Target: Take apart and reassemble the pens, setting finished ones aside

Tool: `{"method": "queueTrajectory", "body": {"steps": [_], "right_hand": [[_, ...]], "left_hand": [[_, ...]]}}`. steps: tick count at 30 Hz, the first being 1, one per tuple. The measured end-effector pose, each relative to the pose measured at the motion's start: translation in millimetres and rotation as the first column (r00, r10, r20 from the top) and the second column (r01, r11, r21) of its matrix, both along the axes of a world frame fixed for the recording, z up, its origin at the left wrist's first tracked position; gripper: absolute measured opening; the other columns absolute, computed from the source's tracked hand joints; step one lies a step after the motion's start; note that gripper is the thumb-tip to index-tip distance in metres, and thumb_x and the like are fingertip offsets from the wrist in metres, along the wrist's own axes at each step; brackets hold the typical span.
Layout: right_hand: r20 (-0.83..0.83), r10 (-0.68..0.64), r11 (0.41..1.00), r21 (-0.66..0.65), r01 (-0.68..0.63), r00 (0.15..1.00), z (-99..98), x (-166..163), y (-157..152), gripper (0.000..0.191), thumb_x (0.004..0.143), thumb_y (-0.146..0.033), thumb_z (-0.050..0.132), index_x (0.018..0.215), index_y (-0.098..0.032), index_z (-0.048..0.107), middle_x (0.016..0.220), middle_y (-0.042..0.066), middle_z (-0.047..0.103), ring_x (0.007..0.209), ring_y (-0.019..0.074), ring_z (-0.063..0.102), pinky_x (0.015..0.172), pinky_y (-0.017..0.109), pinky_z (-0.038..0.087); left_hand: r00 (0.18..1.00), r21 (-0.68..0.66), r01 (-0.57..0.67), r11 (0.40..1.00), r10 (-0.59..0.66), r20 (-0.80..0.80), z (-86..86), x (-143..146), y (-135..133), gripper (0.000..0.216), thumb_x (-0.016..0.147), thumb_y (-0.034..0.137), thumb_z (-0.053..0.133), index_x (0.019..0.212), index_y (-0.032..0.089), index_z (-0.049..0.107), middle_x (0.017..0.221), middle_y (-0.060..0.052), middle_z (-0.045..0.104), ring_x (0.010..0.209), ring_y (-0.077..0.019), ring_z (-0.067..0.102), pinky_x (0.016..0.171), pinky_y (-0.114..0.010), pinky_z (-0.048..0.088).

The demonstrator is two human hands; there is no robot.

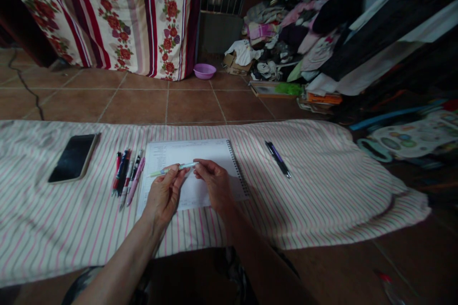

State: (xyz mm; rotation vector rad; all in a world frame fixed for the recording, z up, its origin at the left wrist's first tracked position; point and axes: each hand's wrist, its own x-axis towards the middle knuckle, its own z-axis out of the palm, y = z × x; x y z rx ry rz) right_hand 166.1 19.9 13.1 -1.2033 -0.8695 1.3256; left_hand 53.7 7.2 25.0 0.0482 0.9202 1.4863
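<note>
at lower centre, your left grip (165,194) and right grip (215,182) are pinching a slim pale green-and-blue plastic pen (186,165), apparently for steadiness.

I'm finding no readable text anywhere; on the spiral notebook (193,193) at the frame's centre, I'm seeing only faint print (157,151) too small for reading.
</note>
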Motion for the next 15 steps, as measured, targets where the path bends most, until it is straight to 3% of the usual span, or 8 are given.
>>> {"method": "queueTrajectory", "body": {"steps": [6, 15], "right_hand": [[0.081, 0.003, 1.000, 0.029, -0.005, 0.997, 2.6, 1.0, -0.9, 0.021, 0.067, -0.036, 0.066, 0.070, -0.015, 0.065, 0.056, -0.002, 0.057, 0.054, 0.0084, 0.049, 0.057, 0.023, 0.040], [0.261, -0.043, 0.998, 0.062, 0.027, 0.964, 1.9, 3.3, 0.1, 0.032, 0.069, -0.044, 0.063, 0.054, -0.017, 0.052, 0.048, -0.005, 0.047, 0.047, 0.0074, 0.041, 0.049, 0.021, 0.035]], "left_hand": [[0.999, 0.006, 0.023, 1.000, -0.023, -0.044, 1.7, 0.9, -2.5, 0.020, 0.081, -0.003, 0.047, 0.070, 0.006, 0.060, 0.071, -0.005, 0.066, 0.069, -0.0111, 0.067, 0.064, -0.013, 0.055], [0.999, 0.008, 0.025, 1.000, -0.025, -0.037, 3.8, 5.0, -4.1, 0.017, 0.078, -0.004, 0.051, 0.067, 0.006, 0.060, 0.067, -0.004, 0.064, 0.065, -0.0115, 0.067, 0.063, -0.015, 0.056]]}}
